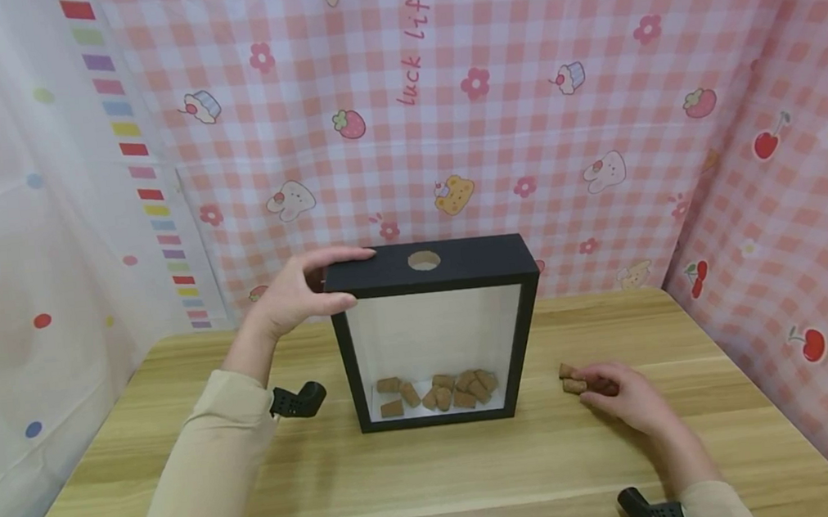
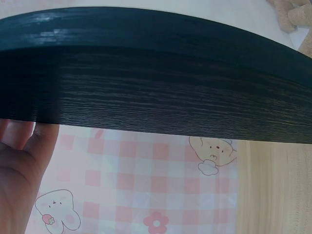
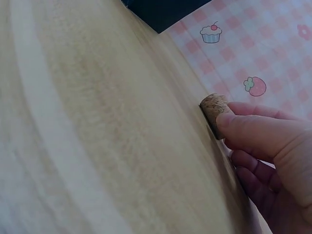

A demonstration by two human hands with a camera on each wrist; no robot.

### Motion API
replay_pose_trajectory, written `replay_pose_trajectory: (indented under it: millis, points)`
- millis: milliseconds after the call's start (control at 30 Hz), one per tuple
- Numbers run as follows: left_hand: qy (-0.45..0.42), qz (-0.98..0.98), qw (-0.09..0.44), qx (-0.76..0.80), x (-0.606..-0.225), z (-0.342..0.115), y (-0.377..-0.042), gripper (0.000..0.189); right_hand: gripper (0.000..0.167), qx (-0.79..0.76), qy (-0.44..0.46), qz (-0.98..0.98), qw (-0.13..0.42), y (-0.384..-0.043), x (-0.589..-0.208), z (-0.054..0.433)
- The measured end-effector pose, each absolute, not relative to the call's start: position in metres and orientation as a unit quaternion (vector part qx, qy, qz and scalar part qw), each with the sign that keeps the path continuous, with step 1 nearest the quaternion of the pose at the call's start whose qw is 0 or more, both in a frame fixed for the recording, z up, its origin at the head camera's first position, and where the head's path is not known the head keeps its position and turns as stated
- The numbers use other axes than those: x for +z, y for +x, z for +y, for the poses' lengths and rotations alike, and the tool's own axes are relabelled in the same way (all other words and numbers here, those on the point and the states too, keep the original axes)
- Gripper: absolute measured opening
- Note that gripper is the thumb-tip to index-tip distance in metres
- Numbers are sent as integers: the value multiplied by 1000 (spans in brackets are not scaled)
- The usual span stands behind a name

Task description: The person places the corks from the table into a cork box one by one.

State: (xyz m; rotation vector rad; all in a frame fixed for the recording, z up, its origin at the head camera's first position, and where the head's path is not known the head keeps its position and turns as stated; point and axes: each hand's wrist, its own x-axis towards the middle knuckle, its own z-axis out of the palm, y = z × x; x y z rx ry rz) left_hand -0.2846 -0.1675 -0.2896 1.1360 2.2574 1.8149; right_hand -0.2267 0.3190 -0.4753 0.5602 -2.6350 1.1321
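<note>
A black shadow box with a clear front and a round hole in its top stands upright on the table. Several brown corks lie along its bottom inside. My left hand grips the box's upper left corner, thumb at the front and fingers over the top. In the left wrist view, the box's black side hides part of that hand. To the right of the box, my right hand pinches a cork between thumb and forefinger, low at the tabletop. Two corks show at those fingertips in the head view.
The wooden table carries the box and runs back to a pink checked cloth with cartoon prints. A white dotted cloth hangs at the left. Black wrist cameras are worn on both forearms.
</note>
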Motion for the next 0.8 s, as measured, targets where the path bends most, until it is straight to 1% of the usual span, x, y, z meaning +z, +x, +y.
replay_pose_trajectory:
  millis: [167, 300, 533, 800]
  points:
    - [367, 724, 15, 584, -290, -167, -284, 51, 18, 380, 174, -902, 108, -225, -474, 318]
    - [367, 725, 13, 582, -290, -167, -284, 51, 17, 382, 182, -899, 113, -223, -474, 319]
    - [363, 729, 12, 580, -290, -167, -284, 51, 18, 439, 182, -876, 80, -215, -461, 322]
    - [359, 736, 9, 573, -290, -168, -285, 51, 22, 421, 232, -867, 130, -215, -417, 317]
